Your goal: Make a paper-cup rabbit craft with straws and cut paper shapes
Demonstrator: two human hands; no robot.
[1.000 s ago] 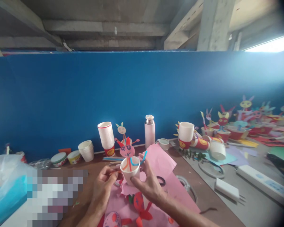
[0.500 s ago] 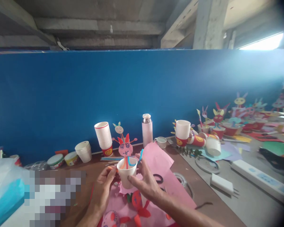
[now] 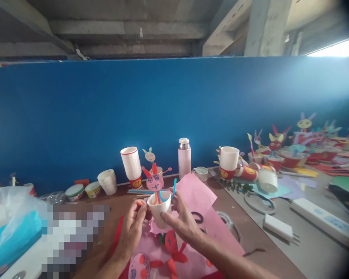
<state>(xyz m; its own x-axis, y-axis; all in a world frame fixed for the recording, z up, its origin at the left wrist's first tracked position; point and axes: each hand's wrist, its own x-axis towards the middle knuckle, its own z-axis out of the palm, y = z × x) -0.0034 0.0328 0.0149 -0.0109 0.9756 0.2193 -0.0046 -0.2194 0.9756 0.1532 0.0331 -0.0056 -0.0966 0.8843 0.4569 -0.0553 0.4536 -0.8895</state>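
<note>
At the far left a clear plastic bag (image 3: 6, 209) with something blue in it lies on the tabletop (image 3: 261, 240). Behind my hands, against the blue partition (image 3: 174, 116), stand two small tubs (image 3: 75, 192), a short stack of white cups (image 3: 107, 182) and a taller stack of paper cups (image 3: 131, 166).

My left hand (image 3: 132, 228) comes up from below with the wrist bent back, palm turned right, its fingers (image 3: 141, 211) curled against the left wall of the white paper cup (image 3: 159, 209). The cup stands upright just above the pink paper sheet (image 3: 197, 201), held between both hands. A pink paper face with red ears (image 3: 155, 181) rises from it on a stick, and a blue strip (image 3: 172, 190) curves over the rim.

My right hand (image 3: 183, 224) reaches in from the lower right, forearm slanting across the paper, thumb on the cup's near side and fingers (image 3: 174, 195) wrapped round its right and back wall, so both hands are grasping the cup.

Further right a pink flask (image 3: 184, 159) stands by the partition, then a row of finished cup figures (image 3: 275, 153), and a white power strip (image 3: 320, 223) lies near the tabletop's edge.
</note>
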